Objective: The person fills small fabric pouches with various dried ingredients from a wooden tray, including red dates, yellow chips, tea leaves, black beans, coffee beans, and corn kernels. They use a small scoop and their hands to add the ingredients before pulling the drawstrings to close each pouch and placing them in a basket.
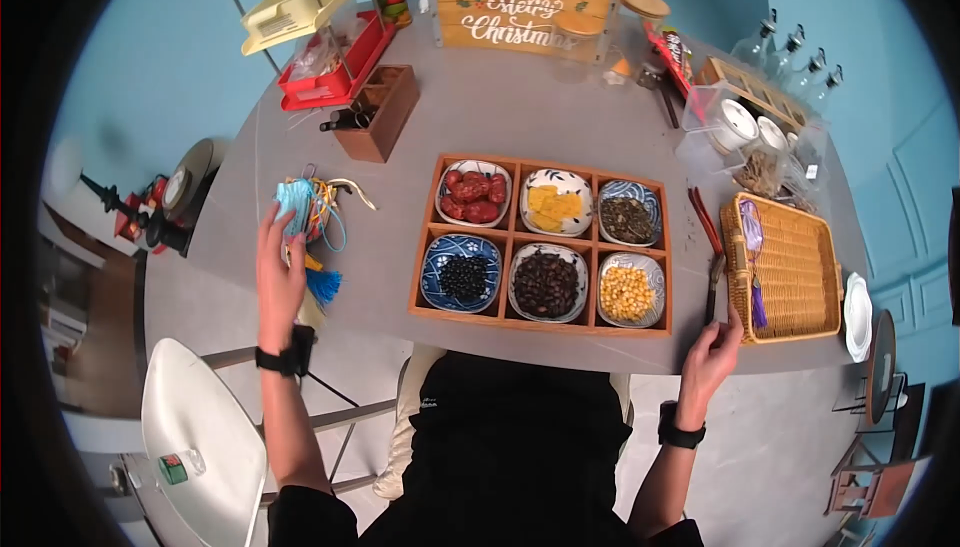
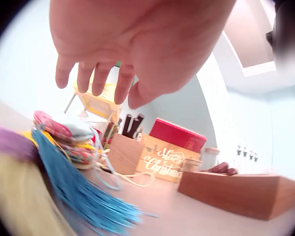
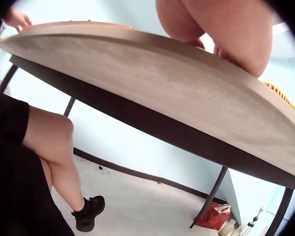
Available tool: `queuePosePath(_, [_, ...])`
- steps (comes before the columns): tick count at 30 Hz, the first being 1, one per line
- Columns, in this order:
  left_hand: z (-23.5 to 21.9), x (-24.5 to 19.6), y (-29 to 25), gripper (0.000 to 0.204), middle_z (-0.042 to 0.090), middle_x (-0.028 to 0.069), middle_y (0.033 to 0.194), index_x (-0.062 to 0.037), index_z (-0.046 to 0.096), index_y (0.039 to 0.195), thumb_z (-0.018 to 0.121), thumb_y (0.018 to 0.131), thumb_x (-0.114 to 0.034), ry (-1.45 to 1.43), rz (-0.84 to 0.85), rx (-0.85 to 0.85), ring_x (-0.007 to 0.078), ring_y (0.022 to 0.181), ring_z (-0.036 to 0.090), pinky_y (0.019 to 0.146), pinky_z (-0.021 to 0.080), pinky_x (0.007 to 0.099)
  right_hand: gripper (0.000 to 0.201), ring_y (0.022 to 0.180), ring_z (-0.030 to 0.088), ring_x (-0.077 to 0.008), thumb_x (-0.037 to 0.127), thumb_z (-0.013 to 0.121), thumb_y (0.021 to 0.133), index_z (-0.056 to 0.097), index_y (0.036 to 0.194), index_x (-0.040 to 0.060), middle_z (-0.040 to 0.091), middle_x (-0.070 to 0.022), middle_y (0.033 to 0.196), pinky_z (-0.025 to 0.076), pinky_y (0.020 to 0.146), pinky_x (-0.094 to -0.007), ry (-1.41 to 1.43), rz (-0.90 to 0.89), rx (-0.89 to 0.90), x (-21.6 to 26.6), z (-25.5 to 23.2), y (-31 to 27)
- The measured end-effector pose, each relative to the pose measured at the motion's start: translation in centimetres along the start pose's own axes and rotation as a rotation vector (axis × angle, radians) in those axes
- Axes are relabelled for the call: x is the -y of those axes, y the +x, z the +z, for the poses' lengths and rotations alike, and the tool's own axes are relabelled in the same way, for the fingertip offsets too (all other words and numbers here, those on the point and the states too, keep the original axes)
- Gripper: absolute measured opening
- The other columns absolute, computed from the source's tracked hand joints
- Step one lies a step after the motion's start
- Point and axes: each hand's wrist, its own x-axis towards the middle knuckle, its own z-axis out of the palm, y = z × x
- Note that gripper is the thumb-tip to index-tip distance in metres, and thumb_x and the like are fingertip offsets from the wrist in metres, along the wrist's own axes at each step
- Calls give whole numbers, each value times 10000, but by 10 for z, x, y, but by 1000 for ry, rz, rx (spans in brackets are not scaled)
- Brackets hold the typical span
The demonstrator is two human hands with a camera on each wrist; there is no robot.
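Note:
On the left side of the table, my left hand (image 1: 283,272) has its fingers extended over a bundle of cloth sachets with tassels (image 1: 295,197). In the left wrist view a blue tassel (image 2: 86,191) and a purple-topped cream tassel (image 2: 19,182) spread beneath the palm. My right hand (image 1: 712,355) rests at the table's front edge, fingers loosely bent, by the dark lower end of a red-handled tool (image 1: 706,227). Between the hands lies a divided wooden tray (image 1: 510,247) of patterned dishes, with red dates (image 1: 472,197), black beans (image 1: 464,277) and corn kernels (image 1: 627,293) among their contents.
Right of the tool sits a wicker basket (image 1: 795,267) with a purple tassel (image 1: 758,305) inside. A wooden box (image 1: 380,117) and tiered rack (image 1: 310,2) stand back left. A Merry Christmas crate (image 1: 520,17) is at the back, clear containers (image 1: 750,132) back right.

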Motion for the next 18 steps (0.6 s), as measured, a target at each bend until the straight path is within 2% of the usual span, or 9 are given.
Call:
queuePosePath(2, [1,-19,-17,186,652,137,1084,9,608,1090,558,952,-106,-217,-146,-45,241,1020,609,868,475,324,294,641,487,-126,35,523,946,545,1235,-13,536,-58,782,443,604,-265,32,-78,62,-3,-2,4])
queuePosePath(3, [6,-27,-26,186,652,137,1084,9,608,1090,558,952,-106,-222,-137,-44,241,1020,609,868,475,324,260,676,518,-150,31,535,937,574,1189,-18,548,-75,800,459,633,-280,25,-90,62,-2,-1,3])
queuePosePath(5, [21,-41,-43,156,595,23,748,-38,582,885,558,975,-163,-502,-383,-59,107,703,544,652,427,224,244,789,562,-255,32,571,894,592,1134,-9,587,-124,870,453,725,-366,-99,-248,40,-9,4,-3])
queuePosePath(6, [25,-42,-47,156,595,23,748,-38,582,885,558,975,-163,-528,-369,-46,107,703,544,652,427,224,242,842,568,-290,37,584,876,599,1115,1,599,-135,903,440,767,-394,-196,-355,15,-10,5,-5])
queuePosePath(8, [39,-40,-50,328,435,-55,603,-109,463,713,534,999,-252,-553,-508,-126,28,546,376,506,295,198,233,915,554,-314,55,599,853,610,1084,26,606,-129,944,406,822,-415,-306,-350,59,1,7,-10])
queuePosePath(10, [51,-34,-53,413,347,-66,581,-137,384,653,498,1014,-303,-583,-588,-101,21,511,291,456,208,207,238,943,549,-301,57,601,849,611,1086,36,605,-112,965,395,850,-410,-289,-319,22,1,9,-10])
queuePosePath(12, [67,-31,-57,437,337,-62,581,-129,377,639,473,1021,-318,-615,-559,-98,27,529,282,471,207,222,233,929,552,-306,38,595,848,613,1080,35,607,-113,960,401,857,-407,-275,-361,1,1,9,-8])
queuePosePath(15, [77,-33,-63,433,315,-48,585,-97,356,653,468,1023,-291,-454,-469,-129,52,558,274,498,230,247,204,924,560,-300,18,582,860,624,1059,29,616,-115,952,410,845,-390,-255,-329,-20,4,9,-8])
queuePosePath(18, [77,-39,-61,435,320,-43,586,-86,361,654,471,1022,-289,-449,-499,-128,58,563,285,501,241,258,205,911,561,-304,7,580,860,623,1060,26,615,-121,948,418,840,-387,-244,-341,-37,2,9,-6])
